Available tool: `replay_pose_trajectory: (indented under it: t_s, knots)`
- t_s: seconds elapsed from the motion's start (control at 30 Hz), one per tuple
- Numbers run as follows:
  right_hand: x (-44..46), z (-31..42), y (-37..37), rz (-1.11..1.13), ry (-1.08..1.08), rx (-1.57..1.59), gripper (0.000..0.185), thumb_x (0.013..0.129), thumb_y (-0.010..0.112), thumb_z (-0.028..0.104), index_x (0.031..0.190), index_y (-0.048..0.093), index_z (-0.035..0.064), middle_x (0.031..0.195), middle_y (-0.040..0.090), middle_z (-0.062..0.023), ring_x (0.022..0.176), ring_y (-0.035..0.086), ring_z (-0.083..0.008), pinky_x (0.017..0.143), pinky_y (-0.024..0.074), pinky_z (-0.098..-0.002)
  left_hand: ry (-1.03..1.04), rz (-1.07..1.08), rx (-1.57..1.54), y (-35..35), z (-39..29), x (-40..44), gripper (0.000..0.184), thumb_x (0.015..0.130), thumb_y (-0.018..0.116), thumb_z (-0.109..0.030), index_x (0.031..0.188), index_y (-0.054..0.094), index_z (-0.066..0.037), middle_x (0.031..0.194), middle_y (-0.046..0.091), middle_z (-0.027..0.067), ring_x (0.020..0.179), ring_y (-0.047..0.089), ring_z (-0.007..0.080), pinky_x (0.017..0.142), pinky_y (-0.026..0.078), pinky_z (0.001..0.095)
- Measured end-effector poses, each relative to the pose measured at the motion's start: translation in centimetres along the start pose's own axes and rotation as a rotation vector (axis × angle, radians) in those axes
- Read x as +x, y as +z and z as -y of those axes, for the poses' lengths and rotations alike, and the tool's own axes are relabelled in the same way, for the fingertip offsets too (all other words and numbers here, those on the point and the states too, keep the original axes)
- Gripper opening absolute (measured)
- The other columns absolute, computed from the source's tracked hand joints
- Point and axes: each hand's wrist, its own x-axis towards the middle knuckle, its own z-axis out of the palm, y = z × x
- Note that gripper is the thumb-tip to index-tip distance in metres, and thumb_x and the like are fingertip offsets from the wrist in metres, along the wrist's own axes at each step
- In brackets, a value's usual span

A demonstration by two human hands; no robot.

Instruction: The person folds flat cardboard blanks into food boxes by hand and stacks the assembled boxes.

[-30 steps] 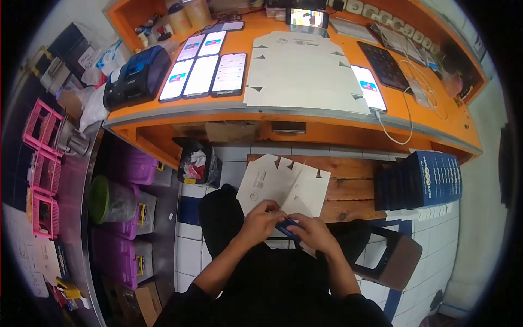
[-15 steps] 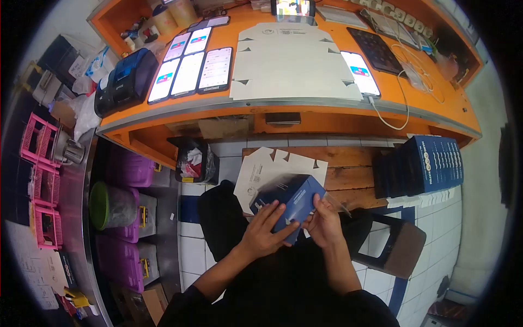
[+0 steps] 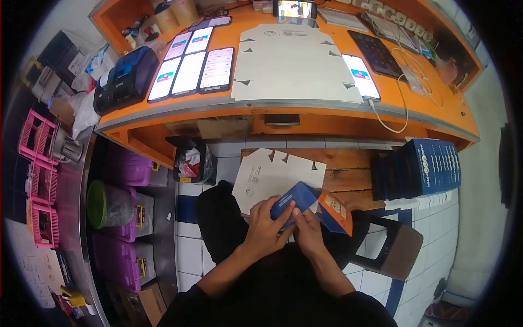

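A blue cardboard box [image 3: 297, 197] with an orange printed panel is partly folded above my lap. My left hand [image 3: 265, 226] wraps round its left side, fingers across the blue face. At its near edge my right hand [image 3: 309, 231] grips the card, thumb beside the left fingers. The orange flap [image 3: 333, 210] sticks out to the right, tilted. Just beyond the box, a flat die-cut cardboard sheet [image 3: 267, 174], pale side up, lies on a low wooden bench [image 3: 348, 177].
Folded blue boxes [image 3: 436, 166] stand stacked on the bench's right end. Pale cardboard sheets [image 3: 291, 65] lie on the orange desk [image 3: 212, 103] among several phones. A black printer [image 3: 125, 82] sits at left, a small bin [image 3: 193, 163] below. A brown-topped stool [image 3: 400, 250] stands at right.
The box has turned in my hands, so its orange panel now shows on the right. My right hand has shifted left and down, closer to my left hand.
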Motion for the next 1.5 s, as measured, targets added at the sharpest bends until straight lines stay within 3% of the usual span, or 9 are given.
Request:
replay_pose_trajectory:
  t_s: [0.23, 0.53, 0.6, 0.67, 0.77, 0.87, 1.0, 1.07, 1.5]
  knots:
    - [-1.6, 4.2, -0.8, 0.240, 0.209, 0.310, 0.034, 0.101, 0.061, 0.015, 0.130, 0.058, -0.0030, 0.116, 0.069, -0.0099, 0.106, 0.068, -0.0196, 0.095, 0.0558, -0.0363, 0.086, 0.209, -0.385, -3.4, 1.3, 1.1, 0.140, 0.058, 0.097, -0.034, 0.162, 0.008, -0.004, 0.155, 0.031, 0.0304, 0.145, 0.034, 0.0445, 0.118, 0.032, 0.0499]
    - [1.6, 5.0, -3.9, 0.130, 0.048, 0.534, 0.050, 0.097, 0.068, 0.028, 0.135, 0.054, -0.0010, 0.117, 0.069, -0.0157, 0.108, 0.069, -0.0271, 0.096, 0.0559, -0.0438, -0.246, 0.440, -0.763, 0.7, 2.7, -1.3, 0.119, 0.071, 0.084, -0.025, 0.161, 0.010, 0.000, 0.153, 0.037, 0.0253, 0.143, 0.038, 0.0380, 0.117, 0.031, 0.0423]
    - [1.6, 3.6, -4.6, 0.134, 0.085, 0.578, 0.055, 0.096, 0.069, 0.032, 0.138, 0.053, 0.0005, 0.123, 0.067, -0.0174, 0.115, 0.067, -0.0301, 0.101, 0.0530, -0.0474, -0.638, 0.425, -1.303, 3.8, 4.8, -3.8, 0.093, 0.078, 0.077, -0.024, 0.155, 0.031, 0.001, 0.144, 0.051, 0.0214, 0.133, 0.051, 0.0346, 0.112, 0.040, 0.0419]
    - [1.3, 3.9, -3.4, 0.584, -0.245, -1.053, 0.070, 0.095, 0.065, 0.039, 0.147, 0.042, -0.0006, 0.145, 0.052, -0.0256, 0.136, 0.051, -0.0363, 0.114, 0.0380, -0.0550, -1.198, 0.332, -1.604, 7.8, 8.9, -7.4, 0.059, 0.084, 0.070, -0.024, 0.136, 0.055, -0.001, 0.123, 0.065, 0.0145, 0.113, 0.065, 0.0283, 0.100, 0.051, 0.0389]
    - [-0.6, -1.4, -2.9, 0.616, -0.372, -1.880, 0.076, 0.091, 0.069, 0.040, 0.150, 0.041, 0.0014, 0.150, 0.046, -0.0265, 0.140, 0.046, -0.0369, 0.115, 0.0373, -0.0525, -1.387, 0.144, -1.730, 8.1, 8.0, -7.7, 0.040, 0.090, 0.067, -0.030, 0.120, 0.064, -0.003, 0.104, 0.070, 0.0099, 0.095, 0.069, 0.0229, 0.087, 0.057, 0.0352]
    - [-0.1, -3.3, -4.3, 0.732, -0.198, -1.906, 0.069, 0.089, 0.071, 0.040, 0.148, 0.048, 0.0125, 0.150, 0.050, -0.0196, 0.135, 0.052, -0.0385, 0.111, 0.0421, -0.0485, -1.553, 0.176, -1.622, 9.4, 9.0, -9.5, 0.044, 0.094, 0.064, -0.026, 0.131, 0.061, -0.004, 0.114, 0.069, 0.0131, 0.099, 0.069, 0.0246, 0.089, 0.056, 0.0352]
    - [0.7, -0.9, -5.5, 0.778, -0.179, -1.765, 0.052, 0.088, 0.073, 0.038, 0.136, 0.063, 0.0193, 0.130, 0.065, -0.0156, 0.120, 0.063, -0.0325, 0.102, 0.0487, -0.0514, -0.883, 0.016, -0.946, 4.5, 7.4, -7.9, 0.054, 0.090, 0.062, -0.002, 0.142, 0.057, -0.010, 0.143, 0.056, 0.0152, 0.126, 0.059, 0.0308, 0.105, 0.048, 0.0368]
    - [0.8, 0.7, -4.9, 0.583, 0.021, -1.656, 0.028, 0.089, 0.072, 0.037, 0.111, 0.077, 0.0218, 0.101, 0.075, -0.0126, 0.097, 0.072, -0.0313, 0.087, 0.0543, -0.0485, -0.306, 0.398, -0.676, 1.1, 7.8, -6.4, 0.061, 0.083, 0.065, 0.004, 0.142, 0.059, -0.010, 0.154, 0.046, 0.0169, 0.145, 0.042, 0.0303, 0.113, 0.039, 0.0369]
    - [1.7, 3.7, -6.3, 0.544, 0.074, -1.095, 0.024, 0.095, 0.067, 0.023, 0.092, 0.071, -0.0003, 0.075, 0.068, -0.0176, 0.070, 0.067, -0.0327, 0.067, 0.0497, -0.0423, -0.250, 0.036, -0.357, 0.6, 5.4, -3.8, 0.016, 0.080, 0.082, -0.016, 0.090, 0.075, -0.006, 0.090, 0.071, 0.0061, 0.089, 0.063, 0.0271, 0.084, 0.048, 0.0385]
